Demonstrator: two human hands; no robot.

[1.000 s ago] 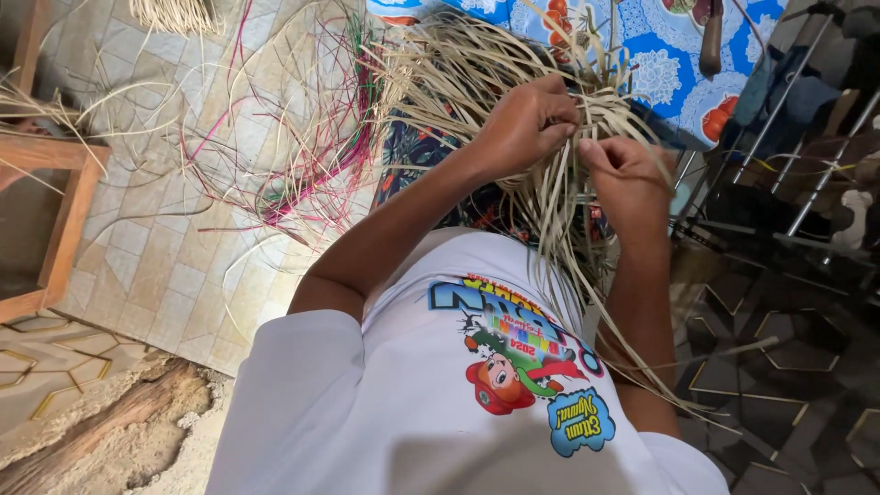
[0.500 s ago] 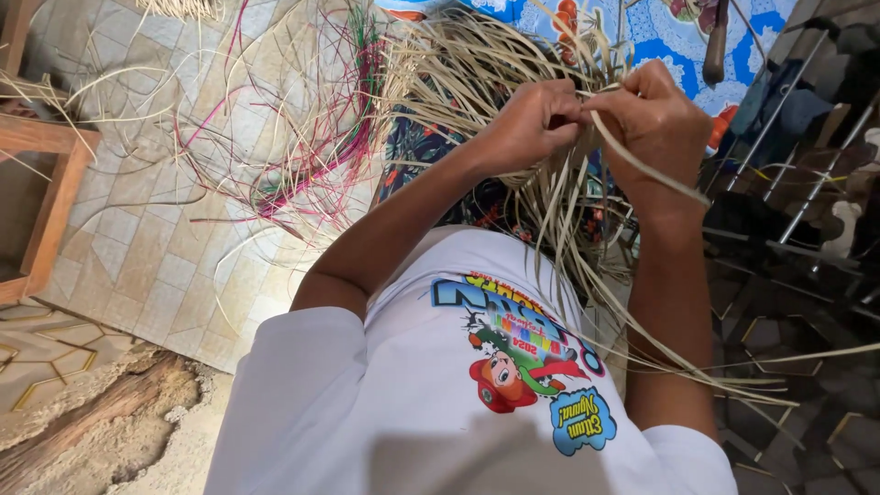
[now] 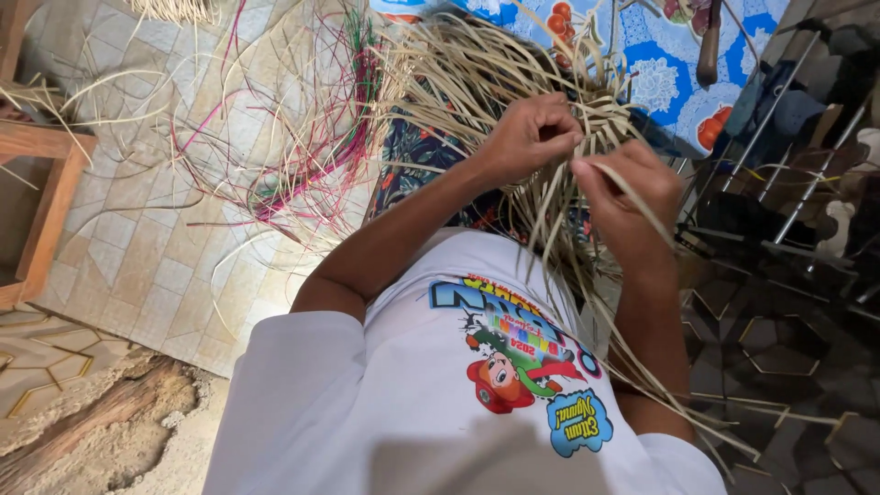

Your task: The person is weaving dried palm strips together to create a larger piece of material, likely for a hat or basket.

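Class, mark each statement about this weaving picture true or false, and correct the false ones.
1. Both hands grip pale straw strips. True: the left hand and right hand hold the straw strips.
2. The shirt is black. False: the shirt is white with a colourful print.
3. Pink strips lie on the floor mat. True.
4. The cloth behind is plain red. False: the cloth is blue and patterned.

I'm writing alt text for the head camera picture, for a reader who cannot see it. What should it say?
Seen from above, a person in a white printed shirt works pale straw strips, left hand gripping the bundle and right hand pinching a strand. Loose pink and green strips lie on the tiled floor.
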